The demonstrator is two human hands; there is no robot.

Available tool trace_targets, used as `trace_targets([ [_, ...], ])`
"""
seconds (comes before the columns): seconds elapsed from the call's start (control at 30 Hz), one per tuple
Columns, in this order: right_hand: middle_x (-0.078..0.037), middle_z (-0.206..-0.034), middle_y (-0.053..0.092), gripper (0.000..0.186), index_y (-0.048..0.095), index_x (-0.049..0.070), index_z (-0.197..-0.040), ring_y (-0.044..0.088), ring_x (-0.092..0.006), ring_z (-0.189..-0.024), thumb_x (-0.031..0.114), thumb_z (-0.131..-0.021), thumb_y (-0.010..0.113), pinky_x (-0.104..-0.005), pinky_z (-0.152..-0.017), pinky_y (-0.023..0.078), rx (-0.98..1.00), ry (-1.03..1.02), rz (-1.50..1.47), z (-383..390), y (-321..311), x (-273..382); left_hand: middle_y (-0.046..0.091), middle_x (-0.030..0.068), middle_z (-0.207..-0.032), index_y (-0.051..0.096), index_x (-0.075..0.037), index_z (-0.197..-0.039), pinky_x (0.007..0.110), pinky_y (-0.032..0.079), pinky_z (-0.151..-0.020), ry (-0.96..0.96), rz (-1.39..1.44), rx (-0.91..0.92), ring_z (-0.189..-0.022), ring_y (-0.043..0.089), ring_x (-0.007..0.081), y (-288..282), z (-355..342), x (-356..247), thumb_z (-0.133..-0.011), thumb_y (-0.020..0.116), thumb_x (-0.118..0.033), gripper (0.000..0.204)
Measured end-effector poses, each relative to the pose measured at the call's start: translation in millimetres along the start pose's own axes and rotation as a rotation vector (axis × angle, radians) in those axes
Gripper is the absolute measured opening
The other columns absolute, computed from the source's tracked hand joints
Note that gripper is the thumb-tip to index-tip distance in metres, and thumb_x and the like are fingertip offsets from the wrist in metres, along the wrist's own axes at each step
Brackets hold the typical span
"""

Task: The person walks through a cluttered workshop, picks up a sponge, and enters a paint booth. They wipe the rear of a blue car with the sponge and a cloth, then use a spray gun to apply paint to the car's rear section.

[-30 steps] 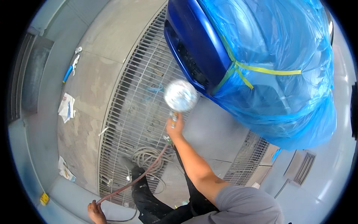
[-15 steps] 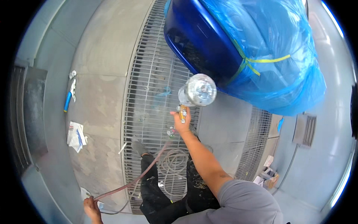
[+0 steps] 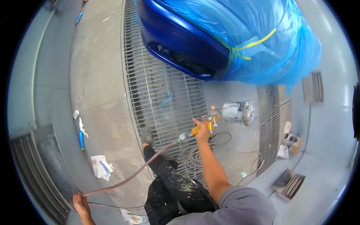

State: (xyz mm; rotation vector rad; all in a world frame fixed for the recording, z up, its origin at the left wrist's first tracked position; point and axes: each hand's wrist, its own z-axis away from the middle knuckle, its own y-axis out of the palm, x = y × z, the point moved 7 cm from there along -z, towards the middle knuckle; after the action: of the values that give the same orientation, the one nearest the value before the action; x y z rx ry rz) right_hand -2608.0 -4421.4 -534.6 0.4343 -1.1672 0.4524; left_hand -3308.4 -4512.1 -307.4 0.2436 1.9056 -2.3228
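Observation:
My right hand (image 3: 203, 133) is closed around the orange handle of a spray gun (image 3: 215, 120). The gun is turned on its side, so its paint-smeared silvery cup (image 3: 235, 112) sticks out to the right. A small round gauge (image 3: 182, 137) sits where the reddish air hose (image 3: 129, 177) joins the handle. At the lower left, my left hand (image 3: 80, 202) grips that hose and holds it off to the side. Beyond the gun is a glossy dark blue car body part (image 3: 183, 32), with a translucent blue plastic sheet (image 3: 270, 17) taped beside it.
Metal floor grating (image 3: 174, 101) runs under me, with coiled hose (image 3: 193, 155) on it by my feet. A blue-handled tool (image 3: 81, 138) and a crumpled white packet (image 3: 101, 167) lie on the left floor. Small boxes (image 3: 290, 142) stand along the right wall.
My right hand has swung the spray gun rightward and tipped it, so the cup now points sideways. The view has turned, and the blue car part sits higher and further left.

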Motion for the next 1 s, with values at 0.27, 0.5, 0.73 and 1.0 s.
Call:
trace_targets([
  [0.27, -0.011, -0.105, 0.051, 0.029, 0.048, -0.005, -0.107, 0.06, -0.0217, -0.084, -0.005, -0.079, 0.054, -0.038, -0.073, 0.059, -0.093, -0.244, 0.295, -36.6, 2.5, -6.6, 0.055, 0.0151, -0.076, 0.063, 0.003, -0.097, 0.043, 0.044, -0.067, 0.226, -0.072, 0.141, -0.073, 0.054, 0.0345, -4.1, -172.6, -42.4, -0.066, 0.068, 0.001, 0.032],
  [0.5, -0.015, -0.094, 0.058, 0.008, 0.056, -0.002, -0.088, 0.059, -0.0229, -0.083, 0.0, -0.081, 0.06, -0.0368, -0.071, 0.055, -0.088, -0.341, 0.561, 0.1, 82.3, -32.5, 0.06, 0.0135, -0.078, 0.066, -0.003, -0.091, 0.046, 0.046, -0.069, 0.415, -0.239, 0.237, -0.076, 0.057, 0.0353, -13.4, -227.1, -80.0, -0.064, 0.076, -0.007, 0.029],
  [0.73, -0.012, -0.102, 0.065, 0.022, 0.065, 0.002, -0.104, 0.061, -0.0288, -0.093, 0.01, -0.086, 0.057, -0.044, -0.083, 0.049, 0.416, -0.894, 1.01, 28.3, 205.7, -108.5, 0.063, 0.013, -0.075, 0.068, -0.005, -0.089, 0.046, 0.048, -0.07, 0.475, -0.258, 0.423, -0.076, 0.061, 0.0351, 9.0, -233.5, -58.0, -0.064, 0.078, -0.012, 0.028],
  [1.0, -0.015, -0.099, 0.066, 0.02, 0.065, 0.0, -0.102, 0.062, -0.0334, -0.085, 0.004, -0.084, 0.057, -0.0453, -0.078, 0.049, 0.147, -0.868, 1.081, 68.4, 161.8, -34.8, 0.061, 0.0104, -0.073, 0.068, -0.008, -0.08, 0.045, 0.045, -0.075, 0.552, -0.234, 0.484, -0.08, 0.059, 0.0323, 51.1, -245.3, -7.7, -0.066, 0.071, -0.016, 0.017],
])
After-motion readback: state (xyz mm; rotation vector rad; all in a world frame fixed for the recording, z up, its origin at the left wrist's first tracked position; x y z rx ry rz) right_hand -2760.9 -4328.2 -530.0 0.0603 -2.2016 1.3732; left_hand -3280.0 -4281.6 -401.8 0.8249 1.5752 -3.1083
